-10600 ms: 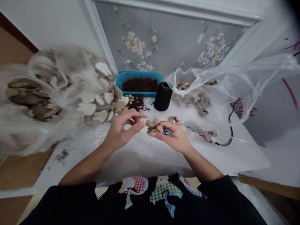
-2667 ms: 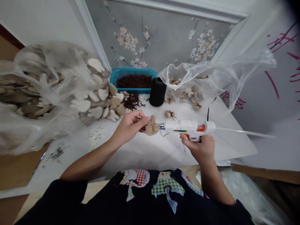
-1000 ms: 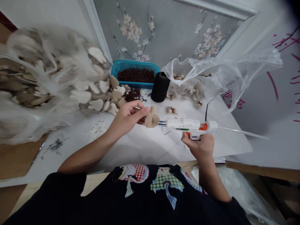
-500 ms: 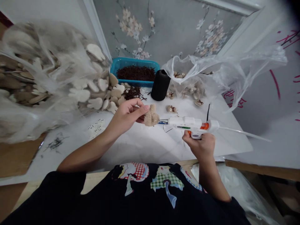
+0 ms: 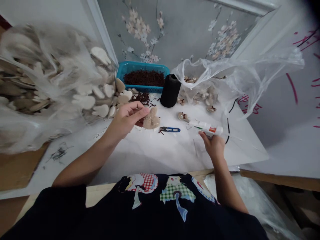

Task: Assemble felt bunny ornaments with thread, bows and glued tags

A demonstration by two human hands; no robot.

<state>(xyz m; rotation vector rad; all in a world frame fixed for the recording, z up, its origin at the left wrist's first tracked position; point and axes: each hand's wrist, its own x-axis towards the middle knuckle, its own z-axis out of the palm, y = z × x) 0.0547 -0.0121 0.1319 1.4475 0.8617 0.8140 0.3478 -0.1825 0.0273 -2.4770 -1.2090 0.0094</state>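
Between thumb and fingers, my left hand [image 5: 127,120] pinches a beige fuzzy bunny-shaped piece [image 5: 152,119] above the table. A white glue gun [image 5: 206,126] with an orange part is in my right hand [image 5: 213,141], closed around its handle; its nozzle points left, apart from the piece, and a clear glue stick trails from the back. Blue thread snips [image 5: 170,129] lie on the white tabletop [image 5: 150,156] between my hands, a small brown bow at their tip. Just beyond the gun sits a finished-looking beige piece [image 5: 183,116] with a brown bow and a white tag.
A teal basket [image 5: 165,70] of brown bows stands at the back beside a black thread cone [image 5: 171,90]. On the left, a large plastic bag [image 5: 62,66] spills bunny-shaped pieces. Another clear bag [image 5: 220,71] holds decorated pieces at back right. A black cord [image 5: 228,125] runs behind the gun.
The glue gun has moved away from the bunny piece, right and tilted, blurred in motion. My left hand has shifted slightly left with the piece, uncovering the snips.
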